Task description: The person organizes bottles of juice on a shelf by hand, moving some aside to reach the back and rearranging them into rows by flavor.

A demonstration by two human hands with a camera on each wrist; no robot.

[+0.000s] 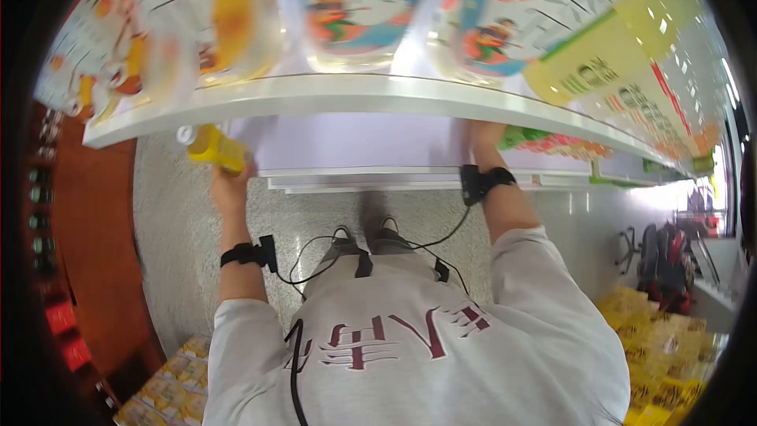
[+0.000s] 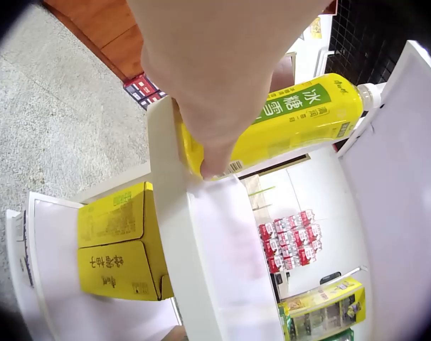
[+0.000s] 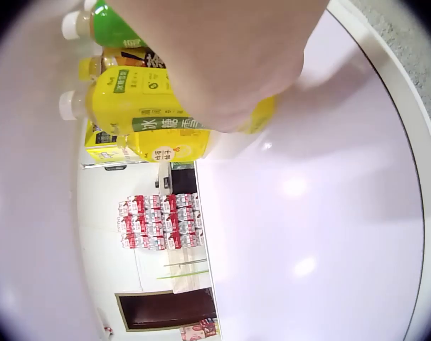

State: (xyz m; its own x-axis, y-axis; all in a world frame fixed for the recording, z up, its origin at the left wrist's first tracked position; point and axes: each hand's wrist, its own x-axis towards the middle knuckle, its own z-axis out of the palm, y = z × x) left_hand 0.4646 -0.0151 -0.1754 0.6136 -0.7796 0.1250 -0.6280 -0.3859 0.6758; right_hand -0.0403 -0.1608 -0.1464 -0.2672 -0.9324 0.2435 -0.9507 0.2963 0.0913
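At the left end of a white shelf (image 1: pixel 347 142), my left hand (image 1: pixel 230 183) grips a yellow drink bottle (image 1: pixel 213 148) with a white cap. The left wrist view shows that bottle (image 2: pixel 301 117) upright relative to the shelf, its base close to the shelf's front edge (image 2: pixel 176 206). My right hand (image 1: pixel 487 140) reaches under the upper ledge on the right, its fingers largely hidden in the head view. In the right wrist view it grips another yellow bottle (image 3: pixel 130 99) with a green label strip, close beside other bottles. A green-labelled bottle (image 3: pixel 112 25) stands near it.
Large bottles with fruit labels (image 1: pixel 363 12) line the upper ledge (image 1: pixel 315 95) just above both hands. A yellow carton (image 2: pixel 116 241) sits on a lower shelf. Yellow packs (image 1: pixel 654 347) are stacked on the floor at right. Red-and-white packs (image 3: pixel 158 224) stand farther off.
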